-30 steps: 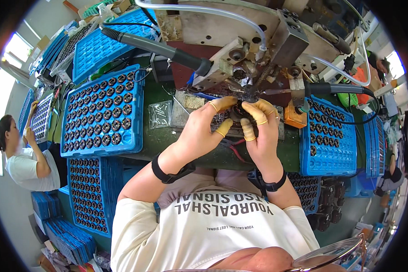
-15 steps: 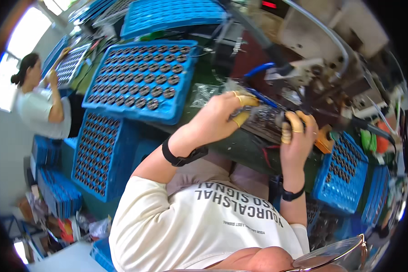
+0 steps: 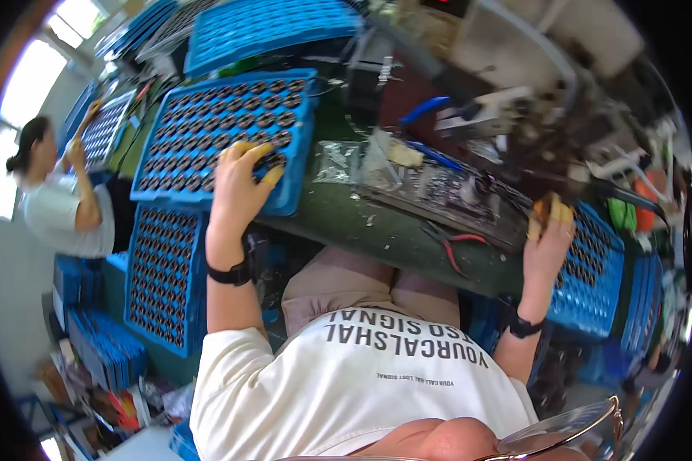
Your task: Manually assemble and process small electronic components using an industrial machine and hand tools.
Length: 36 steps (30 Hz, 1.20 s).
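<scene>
One dark round part [image 3: 271, 160] — at left grip [image 3: 237, 184], blue tray [image 3: 303, 129] beneath

Bright overall; windows [image 3: 11, 127] left of tray [image 3: 296, 154] blown white. Bag [image 3: 337, 161] just right of tray catches glare. Machine [image 3: 488, 111], farther right of tray, dimmer, smeared by blur. Shirt [image 3: 361, 396], below-right of tray, evenly lit, fairly sharp. Fisheye bends edges; rim black.

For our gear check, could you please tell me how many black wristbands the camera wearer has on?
2: the left wrist's band and the right wrist's band; no others show.
</scene>
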Tool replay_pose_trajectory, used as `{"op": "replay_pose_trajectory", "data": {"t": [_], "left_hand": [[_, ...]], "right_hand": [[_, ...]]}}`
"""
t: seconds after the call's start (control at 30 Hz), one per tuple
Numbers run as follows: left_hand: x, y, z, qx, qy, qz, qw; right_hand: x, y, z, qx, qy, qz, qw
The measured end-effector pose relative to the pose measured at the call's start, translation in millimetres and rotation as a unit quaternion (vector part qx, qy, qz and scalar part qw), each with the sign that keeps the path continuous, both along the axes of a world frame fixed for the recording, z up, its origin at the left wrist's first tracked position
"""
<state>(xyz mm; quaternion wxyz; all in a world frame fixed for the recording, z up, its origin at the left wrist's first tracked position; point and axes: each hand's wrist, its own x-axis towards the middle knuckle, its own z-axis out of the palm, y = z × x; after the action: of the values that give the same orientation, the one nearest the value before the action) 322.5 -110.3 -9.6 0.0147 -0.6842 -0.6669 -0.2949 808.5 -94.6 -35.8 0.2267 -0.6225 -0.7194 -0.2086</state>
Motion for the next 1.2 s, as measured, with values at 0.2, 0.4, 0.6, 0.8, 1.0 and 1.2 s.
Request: {"op": "replay_pose_trajectory", "data": {"t": [0.2, 0.4, 0.6, 0.8, 1.0, 1.2], "left_hand": [[3, 5, -5, -0.004, -0.008, -0.001, 1.0], [13, 11, -14, 0.067, -0.133, 0.002, 0.989], [25, 29, -32, 0.023, -0.394, -0.078, 0.916], [29, 29, -37, 0.042, -0.425, -0.112, 0.897], [26, 30, -43, 0.051, -0.392, -0.104, 0.913], [31, 31, -40, 0.074, -0.381, -0.099, 0.916]], "right_hand": [[4, -13, 3, -0.047, 0.073, -0.004, 0.996], [-42, -58, -13, 0.09, 0.239, 0.086, 0.963], [-52, -63, -29, 0.061, 0.238, 0.087, 0.966], [-54, -64, -30, 0.07, 0.233, 0.084, 0.966], [-52, -62, -33, 0.071, 0.215, 0.083, 0.971], [-50, -68, -31, 0.089, 0.216, 0.098, 0.967]]}}
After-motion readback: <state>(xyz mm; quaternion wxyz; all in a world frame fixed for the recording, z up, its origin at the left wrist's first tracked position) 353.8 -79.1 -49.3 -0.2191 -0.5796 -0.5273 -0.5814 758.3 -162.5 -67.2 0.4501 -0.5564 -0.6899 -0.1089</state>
